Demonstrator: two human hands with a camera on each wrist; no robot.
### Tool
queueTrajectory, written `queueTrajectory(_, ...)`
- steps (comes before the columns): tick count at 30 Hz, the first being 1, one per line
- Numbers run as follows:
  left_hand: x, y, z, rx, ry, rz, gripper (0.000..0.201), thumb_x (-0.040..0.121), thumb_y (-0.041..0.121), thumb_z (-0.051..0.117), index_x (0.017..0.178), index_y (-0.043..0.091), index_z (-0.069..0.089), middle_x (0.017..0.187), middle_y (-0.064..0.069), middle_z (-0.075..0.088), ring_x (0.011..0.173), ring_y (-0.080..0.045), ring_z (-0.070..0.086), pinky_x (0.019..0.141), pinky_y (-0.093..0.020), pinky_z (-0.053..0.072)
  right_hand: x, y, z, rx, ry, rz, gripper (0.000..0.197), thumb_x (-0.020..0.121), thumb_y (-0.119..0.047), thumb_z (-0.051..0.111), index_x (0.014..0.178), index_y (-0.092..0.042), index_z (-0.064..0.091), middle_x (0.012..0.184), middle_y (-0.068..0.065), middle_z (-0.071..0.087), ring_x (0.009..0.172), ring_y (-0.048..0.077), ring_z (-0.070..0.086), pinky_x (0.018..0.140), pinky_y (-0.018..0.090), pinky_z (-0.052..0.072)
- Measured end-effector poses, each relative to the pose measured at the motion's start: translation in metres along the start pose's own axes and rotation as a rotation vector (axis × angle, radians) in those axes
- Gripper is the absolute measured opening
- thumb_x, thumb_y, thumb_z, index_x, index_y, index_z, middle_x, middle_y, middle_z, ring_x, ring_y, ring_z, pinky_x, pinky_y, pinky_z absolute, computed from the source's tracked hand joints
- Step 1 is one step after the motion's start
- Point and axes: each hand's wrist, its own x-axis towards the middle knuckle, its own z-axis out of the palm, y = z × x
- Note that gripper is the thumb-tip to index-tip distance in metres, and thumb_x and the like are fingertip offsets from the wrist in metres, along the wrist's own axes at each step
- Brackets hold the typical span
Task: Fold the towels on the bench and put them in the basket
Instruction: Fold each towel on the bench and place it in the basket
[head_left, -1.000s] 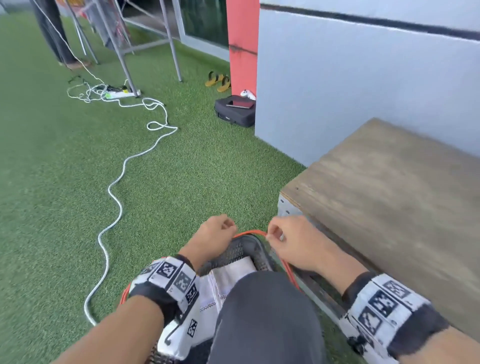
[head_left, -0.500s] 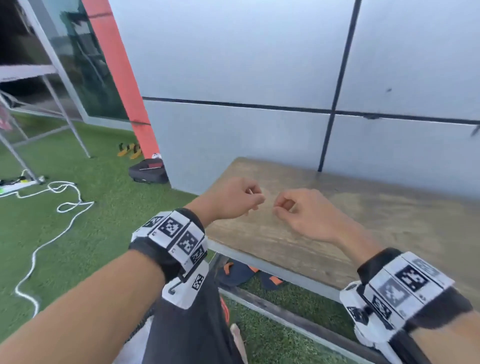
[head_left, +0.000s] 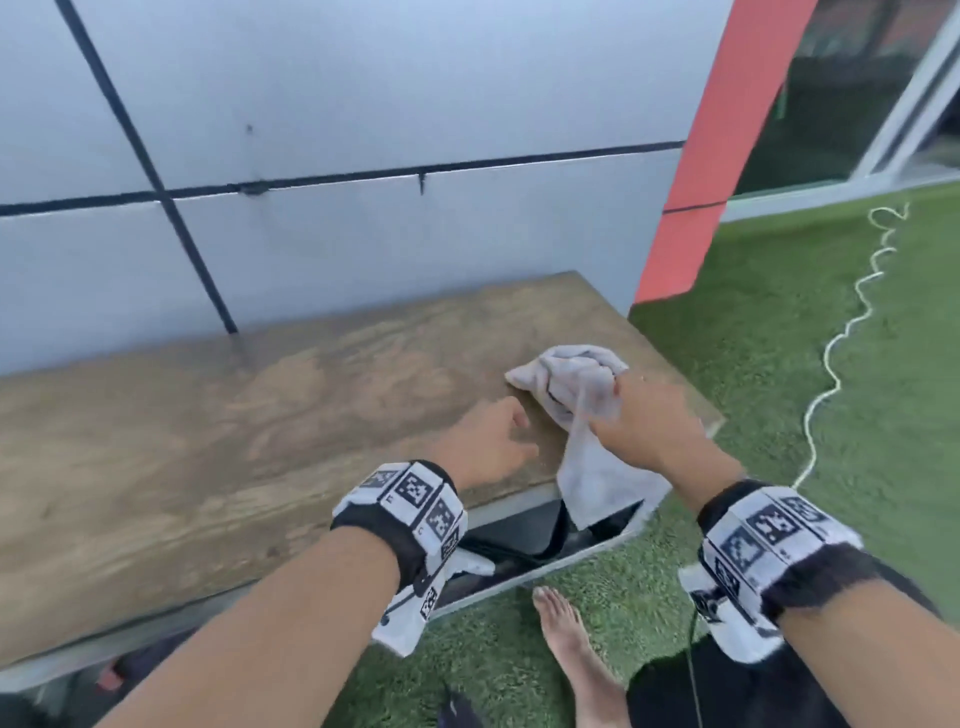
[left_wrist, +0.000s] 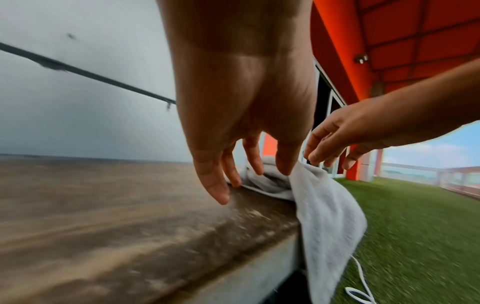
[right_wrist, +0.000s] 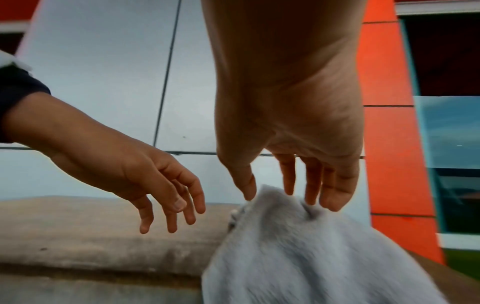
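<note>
Since the earlier frame, both hands have moved from bare desk (head_left: 218, 441) to a crumpled grey towel (head_left: 576, 384) at its right end. Head view: right hand (head_left: 649, 431) grasps the towel; one corner hangs over the edge. Left wrist view: left hand (left_wrist: 233, 156) released, fingers spread beside the cloth. Right wrist view: right fingertips (right_wrist: 311, 197) pinch the towel's top. Folding is about to begin.

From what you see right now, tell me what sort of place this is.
Probably an outdoor terrace or patio beside a building: artificial grass covers the ground, a wooden bench stands against a grey panelled wall, and sky shows beyond a railing.
</note>
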Motion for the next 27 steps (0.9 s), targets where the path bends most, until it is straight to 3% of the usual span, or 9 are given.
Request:
queueTrajectory(2, 0.013, 0.013, 0.024, 0.037, 0.011, 0.032, 0.042, 0.091, 0.038, 0.063, 0.122, 0.013, 0.052, 0.125, -0.012, 0.052, 0.113, -0.031, 0.051, 0.093, -0.037, 0.044, -0.001, 0.019, 0.004, -0.011, -0.026, 0.070, 0.061, 0.090, -0.039, 0.055, 0.145, -0.017, 0.037, 0.133, 0.017, 0.050, 0.129, 0.041, 0.041, 0.101, 0.048, 0.039)
queueTrajectory(4, 0.023, 0.020, 0.044, 0.106, 0.020, 0.013, 0.044, 0.089, 0.040, 0.063, 0.122, 0.012, 0.051, 0.124, -0.013, 0.046, 0.117, -0.033, 0.041, 0.096, -0.038, 0.038, -0.003, 0.027, 0.008, 0.020, -0.035, 0.081, 0.062, 0.089, -0.036, 0.060, 0.146, -0.026, 0.036, 0.126, 0.013, 0.052, 0.126, 0.039, 0.044, 0.100, 0.048, 0.041)
queueTrajectory(7, 0.036, 0.017, 0.065, 0.146, 0.038, -0.014, 0.042, 0.084, 0.050, 0.064, 0.112, 0.021, 0.053, 0.120, -0.008, 0.039, 0.116, -0.030, 0.031, 0.098, -0.046, 0.039, 0.003, 0.034, 0.020, 0.043, -0.054, 0.069, 0.020, 0.079, -0.034, 0.059, 0.098, -0.027, 0.055, 0.100, 0.007, 0.058, 0.100, 0.032, 0.057, 0.083, 0.045, 0.053)
queueTrajectory(11, 0.040, 0.013, 0.067, 0.040, 0.113, 0.039, 0.024, 0.085, 0.035, 0.054, 0.069, 0.024, 0.040, 0.088, -0.003, 0.051, 0.094, -0.028, 0.046, 0.086, -0.045, 0.045, 0.012, 0.030, 0.026, 0.017, -0.048, 0.032, 0.003, 0.085, -0.025, 0.052, 0.082, -0.024, 0.050, 0.105, 0.008, 0.061, 0.106, 0.036, 0.057, 0.079, 0.040, 0.050)
queueTrajectory(15, 0.033, 0.023, 0.022, -0.475, 0.295, -0.028, 0.026, 0.096, 0.020, 0.046, 0.071, 0.019, 0.038, 0.066, 0.004, 0.043, 0.063, -0.018, 0.042, 0.055, -0.031, 0.033, 0.017, 0.006, 0.010, 0.317, 0.058, -0.029, 0.013, 0.091, -0.024, 0.048, 0.078, -0.021, 0.049, 0.079, -0.001, 0.058, 0.081, 0.029, 0.057, 0.066, 0.037, 0.045)
queueTrajectory(19, 0.021, 0.026, -0.052, -0.711, 0.582, -0.040, 0.019, 0.098, 0.022, 0.044, 0.088, 0.014, 0.059, 0.079, 0.007, 0.053, 0.072, -0.012, 0.048, 0.063, -0.026, 0.041, 0.022, -0.039, -0.020, 0.708, 0.127, -0.209, 0.012, 0.098, -0.017, 0.050, 0.086, -0.017, 0.053, 0.081, -0.005, 0.056, 0.074, 0.015, 0.052, 0.069, 0.034, 0.042)
queueTrajectory(21, 0.014, 0.027, -0.087, -0.794, 0.691, -0.054, 0.019, 0.097, 0.025, 0.046, 0.087, 0.017, 0.060, 0.083, 0.007, 0.055, 0.080, -0.013, 0.052, 0.073, -0.027, 0.043, 0.021, -0.063, -0.034, 0.878, 0.101, -0.285, 0.003, 0.098, -0.019, 0.056, 0.100, -0.017, 0.058, 0.099, -0.006, 0.064, 0.091, 0.011, 0.060, 0.080, 0.027, 0.049)
queueTrajectory(24, -0.001, 0.024, -0.125, -0.888, 0.799, -0.031, 0.020, 0.091, 0.029, 0.053, 0.073, 0.020, 0.052, 0.076, -0.001, 0.051, 0.075, -0.017, 0.049, 0.073, -0.034, 0.041, 0.008, -0.101, -0.043, 0.951, -0.011, -0.462, 0.054, 0.091, -0.037, 0.071, 0.134, -0.022, 0.043, 0.130, -0.006, 0.055, 0.114, 0.006, 0.057, 0.092, 0.022, 0.049)
queueTrajectory(27, -0.021, 0.022, -0.138, -0.905, 0.701, 0.060, 0.019, 0.079, 0.035, 0.060, 0.078, 0.016, 0.058, 0.081, -0.008, 0.051, 0.077, -0.019, 0.050, 0.072, -0.037, 0.040, -0.008, -0.139, -0.040, 0.942, -0.078, -0.640, 0.080, 0.081, -0.031, 0.083, 0.138, -0.024, 0.027, 0.127, -0.010, 0.051, 0.111, -0.007, 0.055, 0.084, 0.011, 0.045)
